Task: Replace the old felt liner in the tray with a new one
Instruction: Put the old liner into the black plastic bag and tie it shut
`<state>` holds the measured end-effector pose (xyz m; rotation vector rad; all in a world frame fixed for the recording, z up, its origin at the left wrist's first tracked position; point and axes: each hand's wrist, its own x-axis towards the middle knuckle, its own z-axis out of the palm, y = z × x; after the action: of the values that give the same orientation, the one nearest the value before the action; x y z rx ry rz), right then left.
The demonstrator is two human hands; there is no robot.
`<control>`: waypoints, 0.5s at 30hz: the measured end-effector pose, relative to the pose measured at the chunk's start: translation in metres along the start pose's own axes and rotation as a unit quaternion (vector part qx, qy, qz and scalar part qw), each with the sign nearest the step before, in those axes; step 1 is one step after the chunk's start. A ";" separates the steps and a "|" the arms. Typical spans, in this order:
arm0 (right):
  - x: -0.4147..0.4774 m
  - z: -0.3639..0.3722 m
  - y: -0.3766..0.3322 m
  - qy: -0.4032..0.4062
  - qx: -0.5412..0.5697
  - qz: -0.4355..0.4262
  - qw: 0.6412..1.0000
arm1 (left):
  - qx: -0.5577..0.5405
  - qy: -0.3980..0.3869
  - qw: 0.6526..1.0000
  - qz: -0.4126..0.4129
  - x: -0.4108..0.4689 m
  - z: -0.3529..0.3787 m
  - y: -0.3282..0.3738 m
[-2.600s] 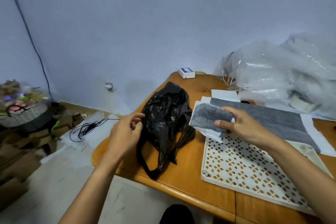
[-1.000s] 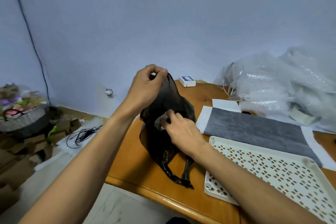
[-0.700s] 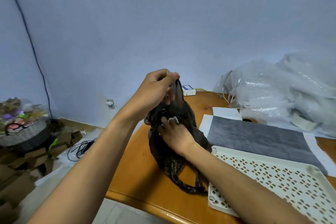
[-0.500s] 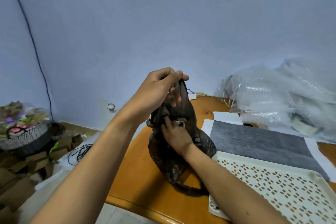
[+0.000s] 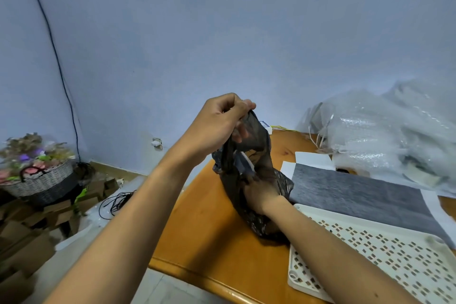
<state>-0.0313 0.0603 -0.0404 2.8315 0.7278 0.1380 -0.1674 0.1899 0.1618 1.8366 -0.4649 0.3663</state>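
Flat grey felt liner (image 5: 357, 195) is lying beside hands. Left hand (image 5: 217, 126) is pinching thin black plastic bag (image 5: 261, 153); right hand (image 5: 261, 197), grip hidden inside, could be ripping it.

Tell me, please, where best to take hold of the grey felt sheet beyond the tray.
Probably the far left corner of the grey felt sheet, pinched from the left: it lies flat, the tray borders its near edge and bubble wrap crowds its right end.

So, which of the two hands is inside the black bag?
The right hand: it reaches into the black bag and shows through the plastic. The left hand is outside, gripping the bag's upper edge.
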 end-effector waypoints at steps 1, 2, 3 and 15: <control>-0.007 -0.008 0.001 0.003 0.016 -0.004 1.000 | -0.003 0.000 1.000 -0.006 -0.002 0.000 -0.004; -0.016 -0.017 0.003 0.012 0.032 -0.014 0.999 | -0.009 0.002 1.000 -0.012 -0.004 0.000 -0.007; -0.025 -0.026 0.006 0.025 0.049 -0.025 0.998 | -0.016 0.007 1.000 -0.016 -0.006 -0.001 -0.010; -0.141 -0.046 0.047 0.034 0.066 0.154 0.985 | -0.055 0.011 0.991 -0.120 -0.064 -0.003 -0.077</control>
<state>-0.1397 -0.0398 0.0096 3.0634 0.3156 0.2429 -0.1855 0.2218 0.0689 1.7557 -0.2391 0.1921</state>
